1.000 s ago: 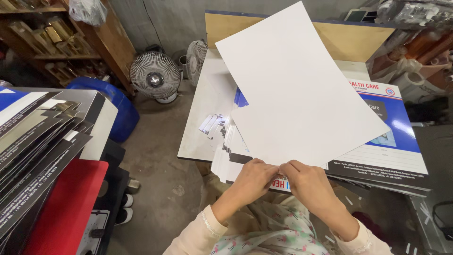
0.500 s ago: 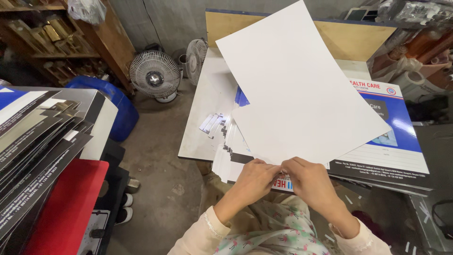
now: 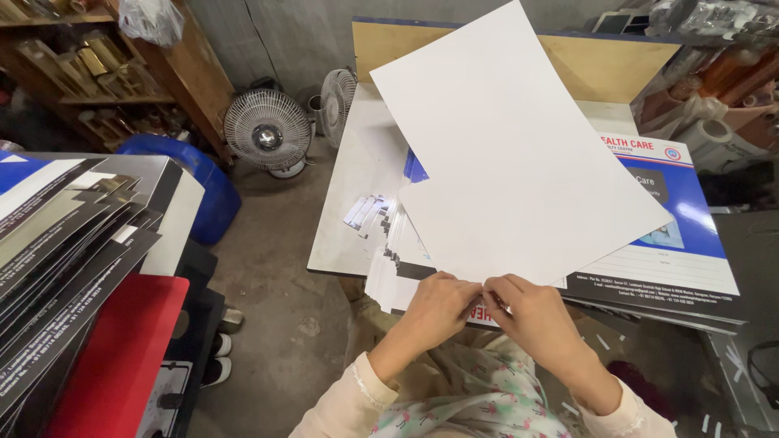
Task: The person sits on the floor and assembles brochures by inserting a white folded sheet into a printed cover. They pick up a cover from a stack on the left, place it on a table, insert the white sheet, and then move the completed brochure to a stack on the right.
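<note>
A large blank white sheet [image 3: 519,154] stands tilted up in front of me, its lower edge pinched by both hands. My left hand [image 3: 438,308] grips that edge from the left, and my right hand [image 3: 531,312] grips it right beside, the fingertips almost touching. Under the sheet lies a stack of printed sheets [image 3: 665,243], blue and white with a dark strip along the bottom. The stack rests on a low white table [image 3: 357,195], with more printed sheets fanned out at its left [image 3: 389,243].
A pile of dark printed boards [image 3: 73,259] leans at my left above a red panel [image 3: 114,357]. Two small fans [image 3: 268,134] stand on the concrete floor next to a blue drum [image 3: 207,191]. Wooden shelves fill the back left, and rolls of material lie at the right [image 3: 714,130].
The white sheet has stayed raised, shifting only slightly. Both hands have crept a little closer together along its lower edge.
</note>
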